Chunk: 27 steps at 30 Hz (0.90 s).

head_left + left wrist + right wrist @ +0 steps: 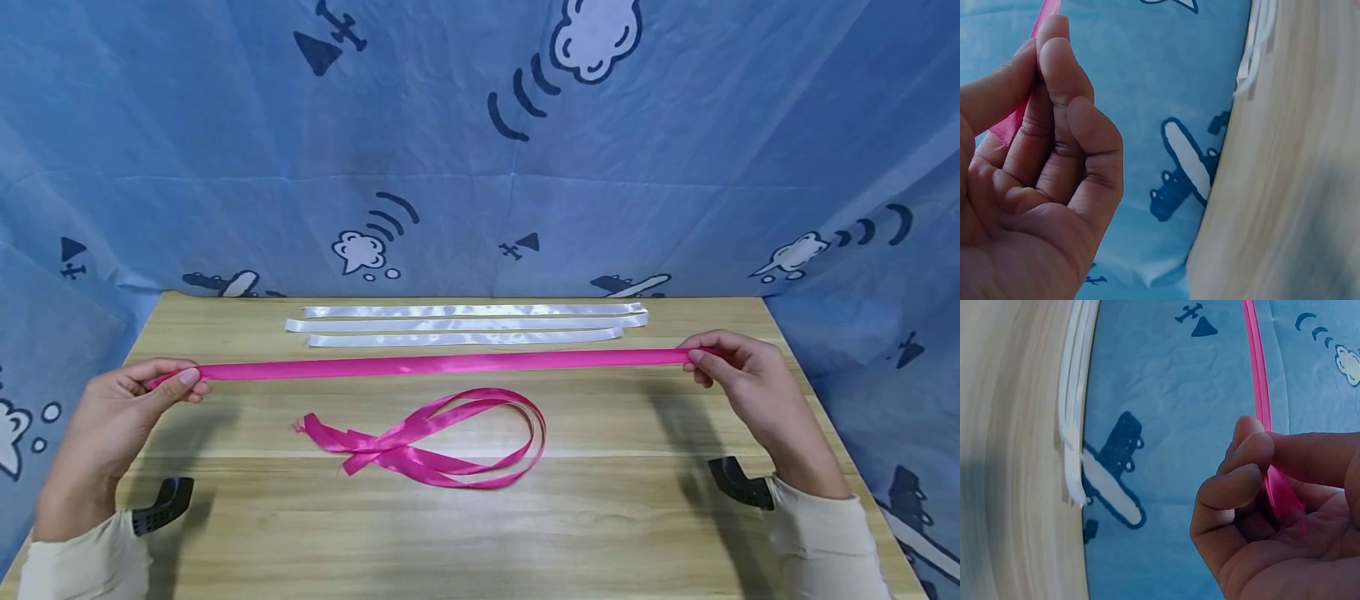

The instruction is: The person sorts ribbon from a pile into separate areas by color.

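Observation:
A bright pink ribbon (pixel 450 364) is stretched straight between both hands, held up over the table. The left hand (pixel 123 417) pinches one end between thumb and fingers; in the left wrist view a short pink tail (pixel 1010 128) shows behind the thumb. At the other end, the right hand (pixel 750 392) pinches the ribbon, and its loose tip (pixel 1285 500) hangs toward the palm in the right wrist view. Below the taut ribbon, more pink ribbon (pixel 465 408) lies on the table in a loop with its ends crossed at the left.
Three white satin ribbons (pixel 465 324) lie side by side along the back of the wooden table (pixel 480 550). A blue printed cloth (pixel 450 150) hangs behind the table and at both sides. Black wrist mounts (pixel 167 504) stick out near the cream sleeves (pixel 86 562).

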{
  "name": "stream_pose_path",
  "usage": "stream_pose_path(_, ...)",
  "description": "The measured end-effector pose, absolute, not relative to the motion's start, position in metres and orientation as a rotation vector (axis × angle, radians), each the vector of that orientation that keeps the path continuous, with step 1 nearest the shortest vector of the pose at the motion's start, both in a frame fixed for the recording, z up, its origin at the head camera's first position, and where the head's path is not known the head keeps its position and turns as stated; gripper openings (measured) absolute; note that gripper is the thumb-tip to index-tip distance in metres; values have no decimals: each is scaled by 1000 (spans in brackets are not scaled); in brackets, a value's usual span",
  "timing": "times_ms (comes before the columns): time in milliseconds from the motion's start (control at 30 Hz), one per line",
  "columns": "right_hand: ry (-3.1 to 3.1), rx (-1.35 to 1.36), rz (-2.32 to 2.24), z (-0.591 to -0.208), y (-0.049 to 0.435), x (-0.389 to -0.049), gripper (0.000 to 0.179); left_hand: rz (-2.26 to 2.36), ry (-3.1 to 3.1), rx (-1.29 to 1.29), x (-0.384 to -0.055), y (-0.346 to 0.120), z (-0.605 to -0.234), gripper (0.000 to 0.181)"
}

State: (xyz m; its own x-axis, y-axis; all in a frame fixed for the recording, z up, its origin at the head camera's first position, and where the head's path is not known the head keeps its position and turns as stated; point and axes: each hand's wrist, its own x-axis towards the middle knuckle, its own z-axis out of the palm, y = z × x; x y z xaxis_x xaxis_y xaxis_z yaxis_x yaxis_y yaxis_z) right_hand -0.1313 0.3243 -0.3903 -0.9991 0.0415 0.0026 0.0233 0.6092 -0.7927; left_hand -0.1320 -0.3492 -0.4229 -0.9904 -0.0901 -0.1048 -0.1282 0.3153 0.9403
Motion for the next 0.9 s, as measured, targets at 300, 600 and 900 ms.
stream_pose_path(300, -2810, -108, 1392, -401, 334, -136, 19, 1794, 2448, -205, -140, -354, -434, 19)
stream_pose_path(600, -2873, -237, 1409, -416, 337, -149, 22, 1432, 2620, -259, -150, -347, -446, 18)
stream_pose_path(900, -2936, -405, 1368, -429, 335, -161, 23, 1178, 2705, -297, -162, -336, -450, 49)
